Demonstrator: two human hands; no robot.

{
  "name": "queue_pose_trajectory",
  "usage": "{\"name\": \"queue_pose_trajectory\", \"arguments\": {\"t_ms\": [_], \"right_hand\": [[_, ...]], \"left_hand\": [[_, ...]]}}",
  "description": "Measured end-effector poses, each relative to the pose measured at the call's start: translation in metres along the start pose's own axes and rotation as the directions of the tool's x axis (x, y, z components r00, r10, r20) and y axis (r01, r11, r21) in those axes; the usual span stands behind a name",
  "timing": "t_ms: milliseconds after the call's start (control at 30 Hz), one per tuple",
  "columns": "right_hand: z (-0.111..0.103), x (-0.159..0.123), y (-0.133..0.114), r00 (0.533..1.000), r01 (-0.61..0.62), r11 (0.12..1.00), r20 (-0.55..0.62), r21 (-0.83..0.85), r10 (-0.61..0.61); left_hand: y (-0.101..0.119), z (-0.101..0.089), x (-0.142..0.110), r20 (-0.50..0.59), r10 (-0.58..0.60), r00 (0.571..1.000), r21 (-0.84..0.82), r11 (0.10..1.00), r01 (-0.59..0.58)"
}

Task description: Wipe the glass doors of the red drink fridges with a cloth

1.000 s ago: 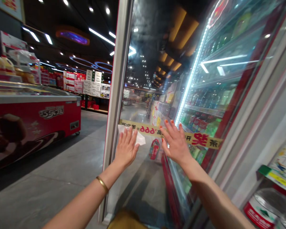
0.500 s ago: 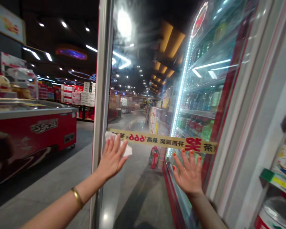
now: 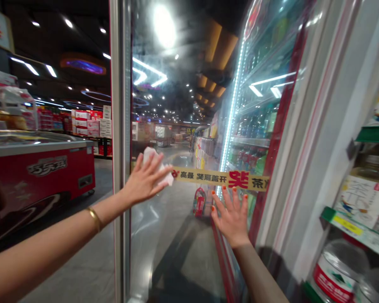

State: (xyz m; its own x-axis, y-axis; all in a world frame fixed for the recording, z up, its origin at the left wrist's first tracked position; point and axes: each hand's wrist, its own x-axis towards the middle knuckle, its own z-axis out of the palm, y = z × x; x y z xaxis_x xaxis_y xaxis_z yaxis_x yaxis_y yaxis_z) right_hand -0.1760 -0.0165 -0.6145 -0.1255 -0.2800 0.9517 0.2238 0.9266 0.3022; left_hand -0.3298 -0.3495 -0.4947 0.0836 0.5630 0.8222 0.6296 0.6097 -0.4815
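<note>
A glass door (image 3: 177, 235) of a display fridge stands before me in a silver frame. My left hand (image 3: 146, 173), fingers spread, presses a crumpled white tissue (image 3: 150, 156) flat on the glass near the frame's left side. The tissue pokes out past the fingertips and at the thumb side. Across the pane runs a yellow sticker strip (image 3: 205, 176) with mirrored red and black characters; my left hand covers its left part. Just below the strip's right half, my right hand (image 3: 232, 219) lies open against the glass, fingers apart, holding nothing.
A red chest freezer (image 3: 44, 176) stands to the left. Lit drink shelves (image 3: 249, 143) show through or in the glass at right. Beside the door's right edge is a shelf (image 3: 356, 229) with boxes and a clear jar (image 3: 337, 269). Stacked cartons (image 3: 85, 124) stand far left.
My left hand has slid the tissue up the glass, from the strip's left end to above it. My right hand stays flat below the strip. The whole view has shifted a little to the right.
</note>
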Motion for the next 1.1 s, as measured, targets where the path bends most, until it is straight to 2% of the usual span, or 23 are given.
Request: {"name": "queue_pose_trajectory", "arguments": {"t_ms": [67,133,167,233,300,333,367,433,467,500,533,567,600,667,733,767,800,867,933,967,1033,1067,1100], "right_hand": [[0.002,0.002,-0.002,1.0,-0.007,1.0,0.009,-0.013,0.008],[0.004,0.002,-0.003,0.999,-0.042,0.999,0.023,-0.016,0.042],[0.005,-0.001,-0.004,0.996,-0.077,0.997,0.037,-0.019,0.077],[0.006,-0.013,-0.004,0.982,-0.173,0.984,0.074,-0.041,0.176],[0.004,-0.035,-0.003,0.955,-0.274,0.957,0.087,-0.094,0.282],[0.002,-0.05,-0.003,0.945,-0.307,0.944,0.079,-0.121,0.317],[0.0,-0.065,-0.003,0.939,-0.327,0.934,0.065,-0.143,0.338],[-0.001,-0.094,-0.004,0.936,-0.342,0.927,0.032,-0.154,0.351],[0.0,-0.105,-0.006,0.937,-0.341,0.928,0.019,-0.15,0.348],[0.001,-0.114,-0.008,0.938,-0.342,0.928,0.007,-0.145,0.347],[0.003,-0.12,-0.01,0.937,-0.346,0.928,-0.004,-0.14,0.349],[0.005,-0.123,-0.012,0.937,-0.348,0.928,-0.014,-0.135,0.349],[0.006,-0.124,-0.013,0.937,-0.349,0.928,-0.021,-0.132,0.35],[0.005,-0.122,-0.015,0.934,-0.356,0.926,-0.023,-0.126,0.356],[0.003,-0.119,-0.017,0.926,-0.377,0.92,-0.011,-0.111,0.378],[0.001,-0.119,-0.017,0.919,-0.392,0.914,0.004,-0.104,0.394],[0.0,-0.118,-0.018,0.912,-0.406,0.908,0.026,-0.1,0.41],[-0.003,-0.119,-0.02,0.899,-0.422,0.901,0.08,-0.101,0.43],[-0.004,-0.12,-0.022,0.891,-0.427,0.898,0.117,-0.111,0.438],[-0.004,-0.121,-0.022,0.888,-0.43,0.895,0.125,-0.118,0.443],[-0.003,-0.123,-0.023,0.88,-0.441,0.887,0.129,-0.14,0.457],[-0.003,-0.124,-0.023,0.877,-0.443,0.883,0.131,-0.154,0.463],[-0.003,-0.126,-0.023,0.876,-0.443,0.881,0.13,-0.166,0.465]], "left_hand": [[-0.009,0.003,0.038,-0.083,-0.239,0.967,-0.014,0.971,0.239],[0.011,0.015,0.065,-0.101,-0.264,0.959,-0.046,0.964,0.26],[0.029,0.022,0.067,-0.078,-0.195,0.978,-0.061,0.98,0.191],[0.066,0.036,0.045,0.0,0.065,0.998,-0.098,0.993,-0.065],[0.084,0.044,0.004,0.058,0.321,0.945,-0.136,0.941,-0.311],[0.083,0.045,-0.015,0.069,0.371,0.926,-0.14,0.923,-0.359],[0.075,0.046,-0.027,0.065,0.347,0.936,-0.133,0.932,-0.337],[0.051,0.044,-0.022,0.034,0.124,0.992,-0.086,0.989,-0.12],[0.041,0.043,-0.005,-0.003,-0.027,1.0,-0.063,0.998,0.027],[0.039,0.043,0.017,-0.049,-0.157,0.986,-0.047,0.987,0.155],[0.044,0.043,0.041,-0.096,-0.246,0.965,-0.039,0.969,0.243],[0.057,0.044,0.062,-0.134,-0.265,0.955,-0.039,0.964,0.262],[0.075,0.047,0.077,-0.158,-0.207,0.965,-0.036,0.978,0.204],[0.119,0.055,0.082,-0.118,0.083,0.99,-0.031,0.996,-0.087],[0.149,0.062,0.057,-0.075,0.392,0.917,-0.057,0.916,-0.396],[0.153,0.062,0.04,-0.062,0.477,0.877,-0.081,0.873,-0.481],[0.149,0.06,0.024,-0.057,0.501,0.863,-0.103,0.857,-0.504],[0.125,0.052,0.01,-0.045,0.388,0.921,-0.132,0.911,-0.391],[0.099,0.044,0.027,-0.046,0.147,0.988,-0.137,0.979,-0.152],[0.093,0.041,0.044,-0.056,0.018,0.998,-0.141,0.99,-0.026],[0.102,0.041,0.079,-0.078,-0.164,0.983,-0.178,0.973,0.148],[0.117,0.043,0.089,-0.087,-0.185,0.979,-0.202,0.965,0.164],[0.135,0.046,0.093,-0.094,-0.139,0.986,-0.219,0.969,0.115]]}}
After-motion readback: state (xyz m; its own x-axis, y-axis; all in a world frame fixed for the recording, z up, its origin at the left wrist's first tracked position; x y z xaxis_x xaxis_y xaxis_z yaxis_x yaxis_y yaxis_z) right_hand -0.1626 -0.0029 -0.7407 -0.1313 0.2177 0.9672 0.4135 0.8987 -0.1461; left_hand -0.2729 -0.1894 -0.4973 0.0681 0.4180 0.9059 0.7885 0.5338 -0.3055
